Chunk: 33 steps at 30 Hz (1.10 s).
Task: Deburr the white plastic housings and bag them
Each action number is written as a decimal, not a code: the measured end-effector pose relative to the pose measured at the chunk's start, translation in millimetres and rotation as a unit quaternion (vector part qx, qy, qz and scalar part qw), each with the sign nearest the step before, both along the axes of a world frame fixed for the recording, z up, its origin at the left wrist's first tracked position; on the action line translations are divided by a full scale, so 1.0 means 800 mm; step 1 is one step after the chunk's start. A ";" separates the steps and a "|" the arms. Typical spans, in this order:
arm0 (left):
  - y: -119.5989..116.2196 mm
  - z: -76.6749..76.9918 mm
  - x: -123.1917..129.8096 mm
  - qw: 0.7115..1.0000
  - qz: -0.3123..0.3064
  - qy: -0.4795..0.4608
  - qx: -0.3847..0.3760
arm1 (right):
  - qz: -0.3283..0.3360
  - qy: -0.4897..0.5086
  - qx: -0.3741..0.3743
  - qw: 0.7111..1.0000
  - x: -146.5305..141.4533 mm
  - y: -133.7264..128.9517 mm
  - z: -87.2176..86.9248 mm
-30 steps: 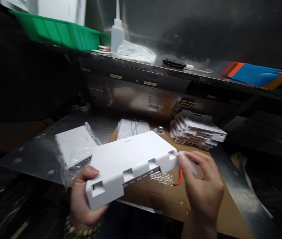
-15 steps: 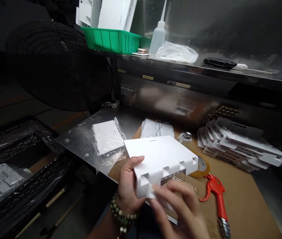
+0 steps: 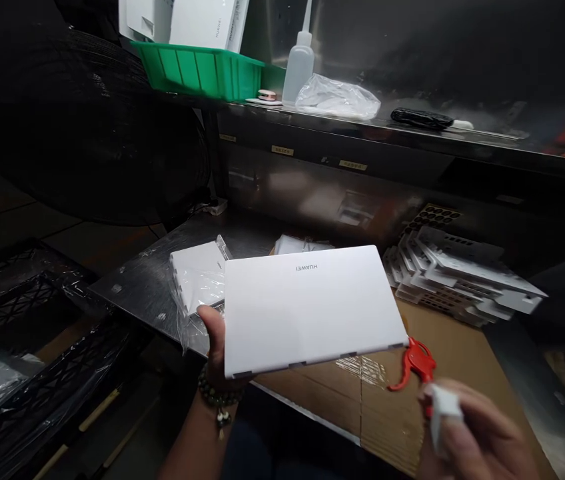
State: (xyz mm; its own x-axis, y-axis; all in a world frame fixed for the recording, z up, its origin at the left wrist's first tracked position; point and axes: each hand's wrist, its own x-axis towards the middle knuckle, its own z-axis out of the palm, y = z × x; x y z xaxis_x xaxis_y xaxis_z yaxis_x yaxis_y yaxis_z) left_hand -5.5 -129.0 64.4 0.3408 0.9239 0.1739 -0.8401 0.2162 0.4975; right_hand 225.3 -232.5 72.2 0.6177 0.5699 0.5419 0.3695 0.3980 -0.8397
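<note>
My left hand (image 3: 216, 343) grips a white cover panel (image 3: 312, 313) by its left edge, thumb at the side and fingers hidden beneath. The panel's flat face, with upside-down HUAWEI lettering, is turned toward me. At lower right, my right hand (image 3: 487, 427) pinches a small folded white cloth (image 3: 446, 403), apart from the panel and somewhat blurred. Just beyond that hand lies a red air blow gun (image 3: 420, 363), partly covered by it. Behind the left hand, another white panel in clear plastic wrap (image 3: 197, 277) rests on the metal table.
Cardboard (image 3: 387, 420) covers part of the table. A stack of white panels (image 3: 462, 273) stands at right. Clear bags (image 3: 302, 245) lie behind the held panel. The shelf above carries a green bin (image 3: 197, 70) and a squeeze bottle (image 3: 298, 70). Black crates (image 3: 62, 293) are at left.
My right hand has moved away from the panel's near edge to the lower right with the cloth. The panel has tilted, so its notched edge shows less. The view has shifted slightly.
</note>
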 end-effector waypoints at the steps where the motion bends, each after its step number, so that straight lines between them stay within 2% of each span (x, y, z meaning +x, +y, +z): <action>1: 0.000 -0.003 -0.003 1.000 -0.001 -0.004 0.010 | -0.037 0.065 0.012 0.997 0.010 0.002 -0.005; 3: -0.003 -0.006 -0.008 1.000 -0.014 -0.004 0.006 | -0.065 0.158 0.033 0.985 0.025 0.006 -0.013; 5: -0.006 -0.007 -0.011 0.999 -0.029 0.017 -0.019 | -0.049 0.187 0.020 0.981 0.034 0.007 -0.018; 8: -0.008 -0.004 -0.011 0.997 -0.020 0.054 -0.042 | -0.027 0.187 -0.038 0.981 0.044 0.001 -0.029; 13: -0.010 -0.005 -0.001 0.998 0.017 0.054 -0.033 | -0.011 0.194 -0.098 0.976 0.048 -0.008 -0.048; 18: -0.014 -0.012 -0.001 0.998 0.019 0.034 -0.048 | -0.012 0.203 -0.115 0.972 0.039 -0.002 -0.042; 22: -0.013 -0.010 0.002 0.998 -0.011 0.038 -0.045 | -0.010 0.210 -0.109 0.972 0.040 0.000 -0.041; 28: -0.013 -0.007 0.008 0.996 -0.064 0.053 -0.012 | 0.043 0.237 -0.109 0.965 0.058 -0.005 -0.056; 30: -0.015 -0.009 0.007 0.995 -0.077 0.058 -0.025 | 0.053 0.237 -0.134 0.961 0.066 -0.005 -0.061; 33: -0.016 -0.018 0.004 0.992 -0.101 0.057 -0.053 | 0.077 0.231 -0.210 0.947 0.074 0.001 -0.065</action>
State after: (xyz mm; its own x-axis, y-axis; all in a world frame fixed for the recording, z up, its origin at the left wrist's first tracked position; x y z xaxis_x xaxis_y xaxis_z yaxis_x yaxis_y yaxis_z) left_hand -2.6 -142.1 50.3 0.5321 0.8462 0.0282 -0.7140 0.4305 0.5521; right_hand 284.2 -232.0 20.4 0.6251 0.7782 -0.0603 -0.1120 0.0130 -0.9936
